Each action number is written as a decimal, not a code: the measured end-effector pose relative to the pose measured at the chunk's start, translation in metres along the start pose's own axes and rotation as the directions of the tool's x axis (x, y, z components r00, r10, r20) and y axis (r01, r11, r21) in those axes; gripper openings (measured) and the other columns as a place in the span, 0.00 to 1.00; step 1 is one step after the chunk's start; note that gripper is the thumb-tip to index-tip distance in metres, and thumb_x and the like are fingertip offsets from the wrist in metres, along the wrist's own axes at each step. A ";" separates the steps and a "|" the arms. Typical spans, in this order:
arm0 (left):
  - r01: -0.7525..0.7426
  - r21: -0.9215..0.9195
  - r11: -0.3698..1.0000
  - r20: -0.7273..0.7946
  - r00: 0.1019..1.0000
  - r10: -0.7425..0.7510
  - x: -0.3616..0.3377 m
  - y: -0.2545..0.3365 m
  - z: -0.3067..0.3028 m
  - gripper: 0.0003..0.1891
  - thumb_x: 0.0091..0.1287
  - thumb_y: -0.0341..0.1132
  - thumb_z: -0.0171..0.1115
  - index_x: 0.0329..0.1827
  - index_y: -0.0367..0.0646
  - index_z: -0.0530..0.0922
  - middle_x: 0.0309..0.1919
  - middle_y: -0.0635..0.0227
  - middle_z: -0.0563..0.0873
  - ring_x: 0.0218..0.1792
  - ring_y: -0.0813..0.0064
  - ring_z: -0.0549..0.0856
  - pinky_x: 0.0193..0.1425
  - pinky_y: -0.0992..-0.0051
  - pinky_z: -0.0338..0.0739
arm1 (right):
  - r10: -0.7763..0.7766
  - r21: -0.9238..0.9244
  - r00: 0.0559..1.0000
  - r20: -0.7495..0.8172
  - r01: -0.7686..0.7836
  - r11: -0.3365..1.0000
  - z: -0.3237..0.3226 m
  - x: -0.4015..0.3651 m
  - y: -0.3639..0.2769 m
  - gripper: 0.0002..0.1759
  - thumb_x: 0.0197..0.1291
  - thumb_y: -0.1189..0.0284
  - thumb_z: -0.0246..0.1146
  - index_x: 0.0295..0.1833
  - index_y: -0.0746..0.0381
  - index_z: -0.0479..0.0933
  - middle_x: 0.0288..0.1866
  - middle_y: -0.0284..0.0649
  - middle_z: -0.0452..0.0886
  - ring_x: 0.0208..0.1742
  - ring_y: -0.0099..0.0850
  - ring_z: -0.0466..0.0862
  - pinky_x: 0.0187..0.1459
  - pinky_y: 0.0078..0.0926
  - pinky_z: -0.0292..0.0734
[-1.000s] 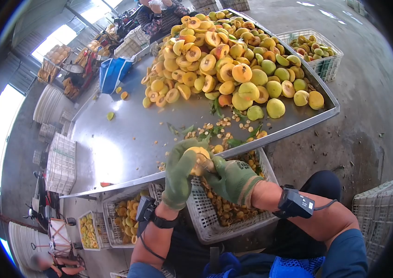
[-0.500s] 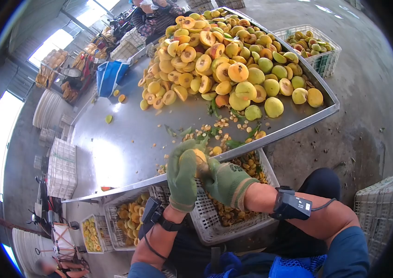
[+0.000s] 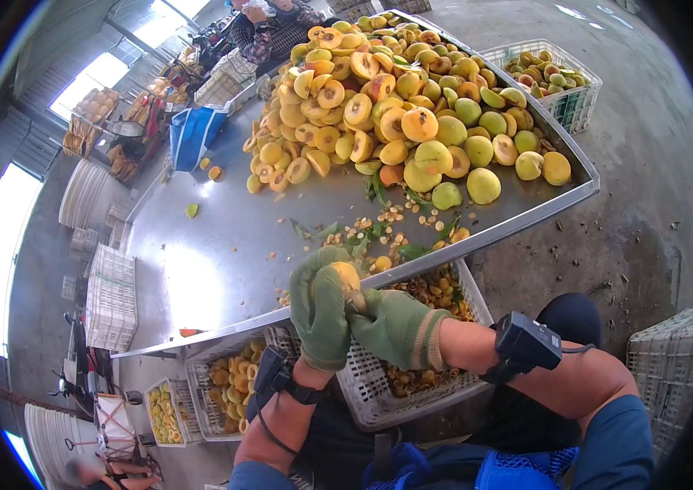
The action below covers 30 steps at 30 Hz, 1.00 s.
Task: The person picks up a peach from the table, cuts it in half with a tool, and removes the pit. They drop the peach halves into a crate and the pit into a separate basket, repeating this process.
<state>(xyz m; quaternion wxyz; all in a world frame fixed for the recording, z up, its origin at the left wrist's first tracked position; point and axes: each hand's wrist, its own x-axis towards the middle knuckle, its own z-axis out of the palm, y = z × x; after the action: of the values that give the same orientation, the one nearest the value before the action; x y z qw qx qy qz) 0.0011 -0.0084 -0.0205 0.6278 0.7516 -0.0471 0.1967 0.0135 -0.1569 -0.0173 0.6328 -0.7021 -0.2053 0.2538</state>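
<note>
My left hand (image 3: 319, 312), in a green glove, is closed around a yellow peach (image 3: 347, 274) above the table's near edge. My right hand (image 3: 398, 328), gloved alike, presses against the peach from the right with its fingers curled. Whatever those fingers grip is hidden between the two gloves. Beneath both hands stands a white plastic crate (image 3: 373, 415) holding brownish-yellow peach scraps (image 3: 420, 380). Beyond them, pale pits (image 3: 391, 216) and green leaves lie scattered on the metal table (image 3: 236, 245).
A large heap of halved and whole peaches (image 3: 383, 110) covers the table's far side. Crates of fruit stand at the back right (image 3: 579, 106) and lower left (image 3: 199, 400). A blue-and-white bag (image 3: 195, 135) is at the far edge. Another person (image 3: 281, 33) sits behind the heap.
My right hand has shifted slightly left and its wrist has rolled, closing in on the peach. My left hand has turned a little, still around the fruit.
</note>
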 end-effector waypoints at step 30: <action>-0.150 0.178 0.972 -0.016 0.988 0.155 0.000 0.012 0.013 0.11 0.80 0.33 0.56 0.58 0.37 0.80 0.49 0.62 0.88 0.47 0.73 0.87 0.55 0.71 0.82 | 0.055 0.202 0.977 0.206 -0.098 0.975 -0.009 -0.002 0.018 0.08 0.72 0.72 0.59 0.48 0.61 0.83 0.34 0.31 0.84 0.34 0.25 0.82 0.38 0.27 0.78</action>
<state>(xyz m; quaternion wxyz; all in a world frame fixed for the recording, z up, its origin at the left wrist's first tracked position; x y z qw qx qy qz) 0.0005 -0.0230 -0.0109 0.5424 0.7955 -0.0779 0.2588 0.0170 -0.1670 -0.0340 0.6697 -0.6096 -0.2121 0.3673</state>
